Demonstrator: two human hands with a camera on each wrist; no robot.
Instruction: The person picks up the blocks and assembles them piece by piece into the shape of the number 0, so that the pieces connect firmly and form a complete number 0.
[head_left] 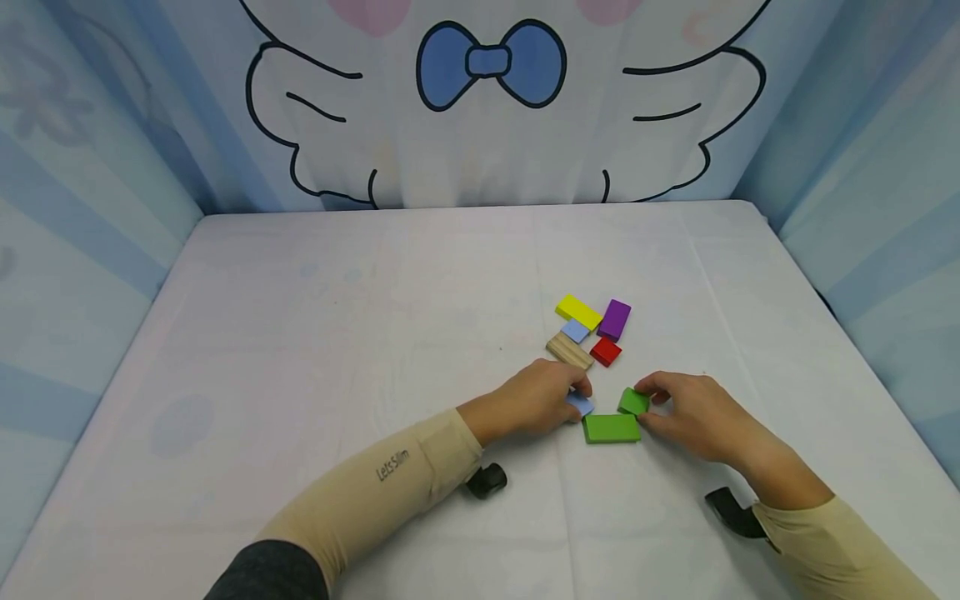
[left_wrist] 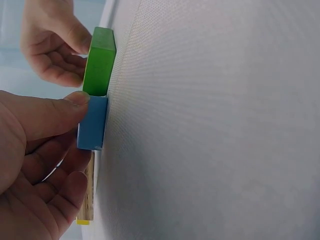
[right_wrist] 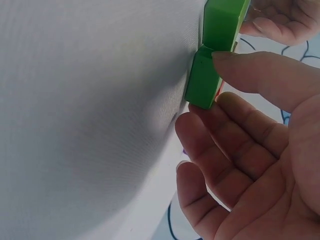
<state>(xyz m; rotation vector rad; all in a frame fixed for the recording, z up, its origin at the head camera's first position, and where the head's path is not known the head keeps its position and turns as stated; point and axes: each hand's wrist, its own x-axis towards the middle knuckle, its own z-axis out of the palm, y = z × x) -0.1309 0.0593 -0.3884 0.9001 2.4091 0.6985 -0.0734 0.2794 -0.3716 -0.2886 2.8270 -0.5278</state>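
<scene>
My left hand pinches a small blue block between thumb and fingers. That block touches the far left corner of a longer green block lying flat on the table. With thumb and fingertips, my right hand holds a smaller green block against the far right corner of the same long block. The left wrist view shows the blue block end to end with the green one. In the right wrist view the thumb lies on the small green block.
Just beyond the hands lies a cluster of blocks: wooden, red, another blue, purple and yellow. A white cloth covers the table. Printed curtains stand behind it and at both sides.
</scene>
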